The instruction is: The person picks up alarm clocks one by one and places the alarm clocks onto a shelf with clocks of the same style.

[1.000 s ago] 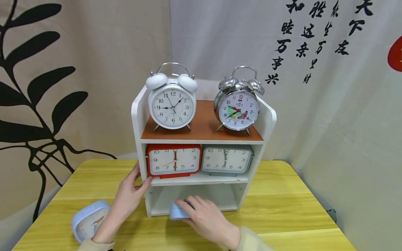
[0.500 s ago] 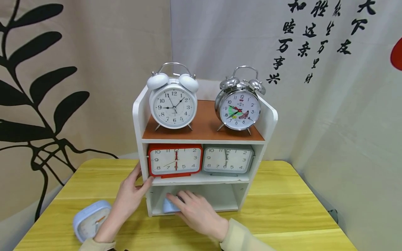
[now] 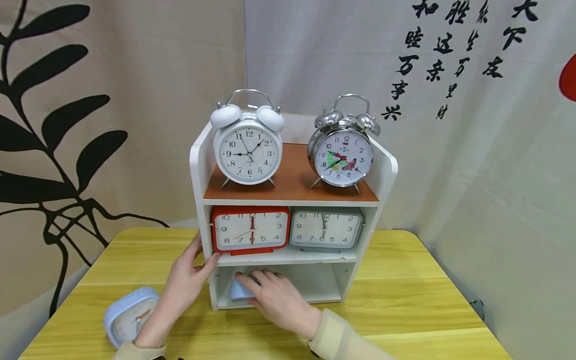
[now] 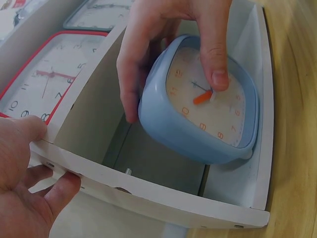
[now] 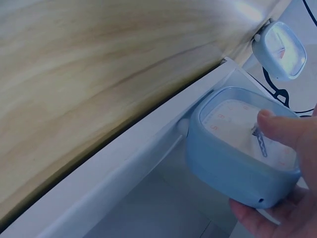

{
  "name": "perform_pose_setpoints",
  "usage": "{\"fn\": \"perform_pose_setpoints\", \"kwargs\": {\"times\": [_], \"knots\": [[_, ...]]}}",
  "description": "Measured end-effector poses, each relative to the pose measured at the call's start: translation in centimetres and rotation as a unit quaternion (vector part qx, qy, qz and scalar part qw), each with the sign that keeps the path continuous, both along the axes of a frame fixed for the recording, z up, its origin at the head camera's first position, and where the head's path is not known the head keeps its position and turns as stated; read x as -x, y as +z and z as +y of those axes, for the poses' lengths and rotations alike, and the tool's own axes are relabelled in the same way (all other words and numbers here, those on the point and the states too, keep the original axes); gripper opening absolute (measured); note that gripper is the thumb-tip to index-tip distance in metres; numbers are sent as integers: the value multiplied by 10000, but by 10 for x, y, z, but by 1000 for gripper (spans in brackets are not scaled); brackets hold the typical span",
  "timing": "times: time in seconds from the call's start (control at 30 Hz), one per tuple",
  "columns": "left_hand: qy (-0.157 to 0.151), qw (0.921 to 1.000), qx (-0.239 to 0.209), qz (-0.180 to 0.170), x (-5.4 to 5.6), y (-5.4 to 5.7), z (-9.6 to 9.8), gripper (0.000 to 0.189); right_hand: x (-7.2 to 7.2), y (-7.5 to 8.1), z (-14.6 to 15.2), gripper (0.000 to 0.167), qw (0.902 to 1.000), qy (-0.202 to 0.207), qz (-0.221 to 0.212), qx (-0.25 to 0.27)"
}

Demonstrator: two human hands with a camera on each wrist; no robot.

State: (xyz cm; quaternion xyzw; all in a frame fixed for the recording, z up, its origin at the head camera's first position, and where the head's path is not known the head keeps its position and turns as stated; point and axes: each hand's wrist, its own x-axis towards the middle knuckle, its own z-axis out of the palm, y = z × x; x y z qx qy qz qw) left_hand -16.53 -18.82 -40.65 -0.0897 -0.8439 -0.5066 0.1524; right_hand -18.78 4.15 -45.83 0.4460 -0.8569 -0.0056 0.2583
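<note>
My right hand [image 3: 279, 300] holds a light blue alarm clock [image 4: 163, 114] inside the bottom compartment of a white shelf unit [image 3: 288, 203]. The thumb [image 5: 277, 126] lies over the clock's pale face and the fingers reach behind its body. The clock is tilted, its lower edge close to the compartment's floor board, at the left end. My left hand [image 3: 191, 275] grips the left side panel, thumb on the front edge beside the red clock [image 3: 251, 230], fingers against the outer side. A second light blue alarm clock [image 3: 130, 316] lies on the table beside my left forearm.
A grey-green clock [image 3: 326, 228] stands right of the red one on the middle shelf. White [image 3: 248, 150] and silver [image 3: 343, 156] twin-bell alarm clocks stand on the brown top shelf. The wooden table [image 3: 418, 290] has a printed curtain [image 3: 310, 50] behind it.
My right hand has carried the blue clock left and inward from the compartment's front edge, moving only slightly in the last half second. The left hand stays at the shelf's side.
</note>
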Motion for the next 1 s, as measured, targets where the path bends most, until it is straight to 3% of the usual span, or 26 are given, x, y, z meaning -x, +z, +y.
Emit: {"fn": "perform_pose_setpoints", "kwargs": {"times": [0.23, 0.57, 0.8, 1.0], "knots": [[34, 10000, 35, 34, -2, 0, 0, 67, 1, -1, -1, 65, 9999, -77, 88, 44], [9, 10000, 65, 53, 1, 0, 1, 68, 0, -8, -2, 61, 9913, -236, 1286, 183], [27, 9999, 83, 64, 0, 0, 0, 67, -1, -10, -3, 47, 9918, -200, 1226, 296], [60, 9999, 105, 19, 1, 0, -1, 67, 1, -10, -6, 51, 9932, -180, 1083, 395]]}}
